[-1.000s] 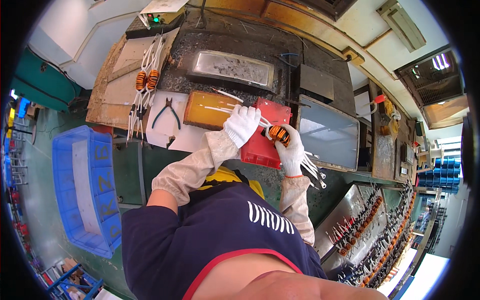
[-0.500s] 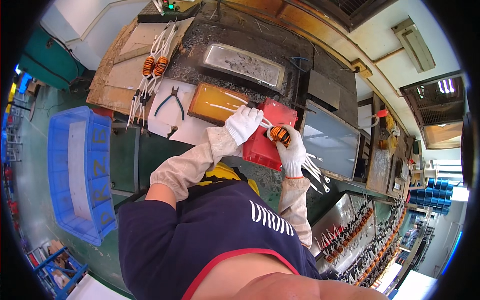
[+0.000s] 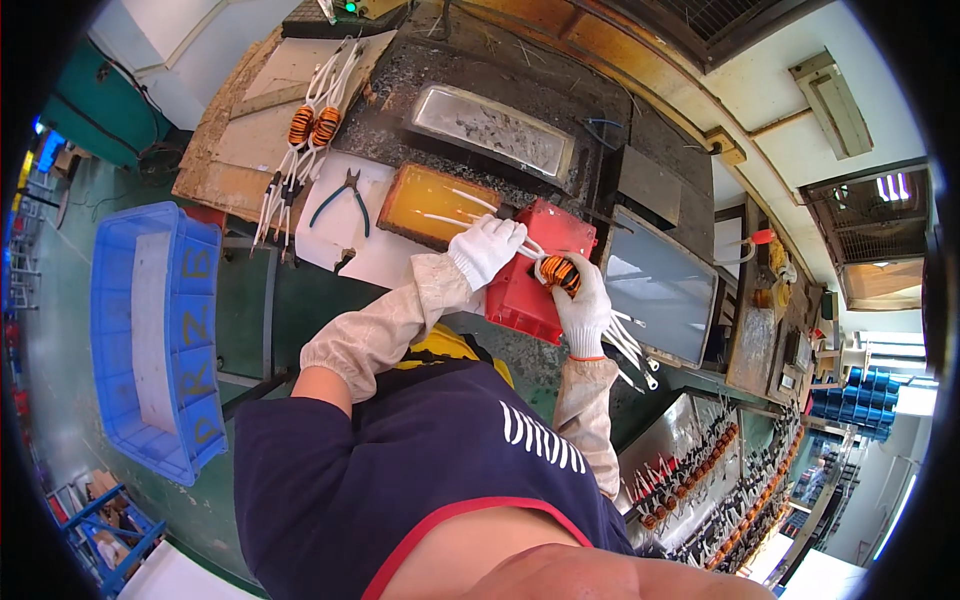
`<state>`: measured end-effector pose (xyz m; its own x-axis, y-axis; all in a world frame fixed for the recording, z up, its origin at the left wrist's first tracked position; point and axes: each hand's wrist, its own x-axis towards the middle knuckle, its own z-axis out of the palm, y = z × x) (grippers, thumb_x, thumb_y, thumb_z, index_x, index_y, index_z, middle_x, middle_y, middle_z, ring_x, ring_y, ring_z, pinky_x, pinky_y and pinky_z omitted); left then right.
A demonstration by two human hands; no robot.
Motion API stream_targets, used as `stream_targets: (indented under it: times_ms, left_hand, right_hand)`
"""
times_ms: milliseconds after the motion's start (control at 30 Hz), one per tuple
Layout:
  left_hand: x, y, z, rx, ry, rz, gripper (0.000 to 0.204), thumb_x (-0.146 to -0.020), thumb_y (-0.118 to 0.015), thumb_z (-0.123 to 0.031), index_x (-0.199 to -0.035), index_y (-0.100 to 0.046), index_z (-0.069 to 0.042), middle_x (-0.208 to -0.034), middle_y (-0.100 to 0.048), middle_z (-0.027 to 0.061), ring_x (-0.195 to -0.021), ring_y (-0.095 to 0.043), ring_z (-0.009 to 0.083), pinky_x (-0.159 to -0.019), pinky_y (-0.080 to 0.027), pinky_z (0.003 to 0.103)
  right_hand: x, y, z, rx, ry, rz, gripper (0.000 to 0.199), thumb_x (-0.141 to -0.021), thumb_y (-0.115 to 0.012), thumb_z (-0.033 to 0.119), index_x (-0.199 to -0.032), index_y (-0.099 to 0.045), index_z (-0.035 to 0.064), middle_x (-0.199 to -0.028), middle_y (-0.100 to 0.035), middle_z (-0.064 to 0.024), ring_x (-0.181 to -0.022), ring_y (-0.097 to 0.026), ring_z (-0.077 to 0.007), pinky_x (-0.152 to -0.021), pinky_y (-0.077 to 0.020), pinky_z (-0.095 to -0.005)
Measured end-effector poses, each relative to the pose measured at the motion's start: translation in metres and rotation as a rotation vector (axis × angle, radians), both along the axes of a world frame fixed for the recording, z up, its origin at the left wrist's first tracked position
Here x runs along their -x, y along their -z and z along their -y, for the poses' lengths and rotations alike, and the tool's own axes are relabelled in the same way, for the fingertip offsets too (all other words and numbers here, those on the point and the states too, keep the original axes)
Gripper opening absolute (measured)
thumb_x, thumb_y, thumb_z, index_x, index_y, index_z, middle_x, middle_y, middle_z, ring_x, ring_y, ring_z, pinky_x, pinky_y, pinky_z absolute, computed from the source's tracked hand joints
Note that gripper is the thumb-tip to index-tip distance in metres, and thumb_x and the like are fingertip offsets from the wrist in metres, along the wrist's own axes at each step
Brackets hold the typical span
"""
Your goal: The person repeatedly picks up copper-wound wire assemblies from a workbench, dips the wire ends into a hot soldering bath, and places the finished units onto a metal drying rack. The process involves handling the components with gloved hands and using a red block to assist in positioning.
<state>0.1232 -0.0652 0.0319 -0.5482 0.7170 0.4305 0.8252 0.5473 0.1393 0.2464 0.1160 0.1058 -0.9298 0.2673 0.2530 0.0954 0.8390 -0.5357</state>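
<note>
Cluttered table below me. My right hand is closed on an orange wound coil above the red box; my left hand pinches its white leads over the amber tray. Two finished-looking coils lie aside; I judge work midway.

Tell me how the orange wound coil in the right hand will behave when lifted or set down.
The coil looks dense for its size, being tightly wound wire, so probably heavy in the right hand. Its round body may roll if set down on edge. The long white leads hang past the glove and stay fairly straight, so they seem springy rather than floppy, and could snag.
</note>
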Motion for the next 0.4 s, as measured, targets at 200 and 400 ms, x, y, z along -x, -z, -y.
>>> stream_targets:
  times_ms: [200,400]
  left_hand:
    - [-0.0012,0.0030,0.0010,-0.015,-0.018,0.015,0.041,-0.085,-0.056,-0.018,-0.124,-0.055,-0.006,-0.107,-0.060,0.0092,-0.099,-0.063,0.0262,-0.087,-0.053,0.037]
    - [-0.0025,0.0014,0.0029,-0.028,-0.008,0.069,0.045,-0.084,-0.058,-0.016,-0.128,-0.054,-0.006,-0.112,-0.061,0.0093,-0.104,-0.062,0.0276,-0.091,-0.053,0.038]
  right_hand:
    - [0.0009,-0.0003,0.0000,-0.003,-0.008,0.012,0.054,-0.071,-0.075,0.007,-0.123,-0.063,0.0177,-0.106,-0.066,-0.0109,-0.097,-0.067,-0.0335,-0.082,-0.0545,-0.0405]
    - [0.0011,0.0015,-0.0009,-0.009,0.001,0.037,0.055,-0.071,-0.075,0.008,-0.123,-0.063,0.0178,-0.107,-0.066,-0.0107,-0.098,-0.067,-0.0334,-0.084,-0.0547,-0.0404]
